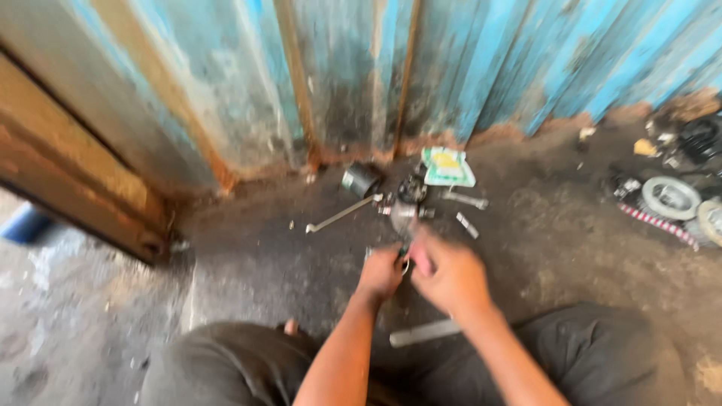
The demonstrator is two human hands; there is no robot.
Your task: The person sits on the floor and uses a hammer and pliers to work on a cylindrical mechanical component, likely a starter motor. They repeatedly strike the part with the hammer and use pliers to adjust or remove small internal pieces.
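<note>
Both my hands meet low over the dirty concrete floor, between my knees. My left hand (381, 272) is curled around a small metal part (406, 265) that shows between the two hands. My right hand (447, 272) is closed beside it, fingers pinched on the same part or on something thin; motion blur hides which. Just beyond the hands lies a small engine-like metal assembly (408, 201) with a dark cylinder (361, 179) next to it.
A long wrench (338, 216) lies left of the assembly, a bolt-like piece (466, 200) and a small bar (466, 225) to its right. A green and white packet (447, 167) rests against the blue corrugated wall (466, 68). Round metal parts (669, 197) sit far right. A flat metal strip (425, 332) lies by my leg.
</note>
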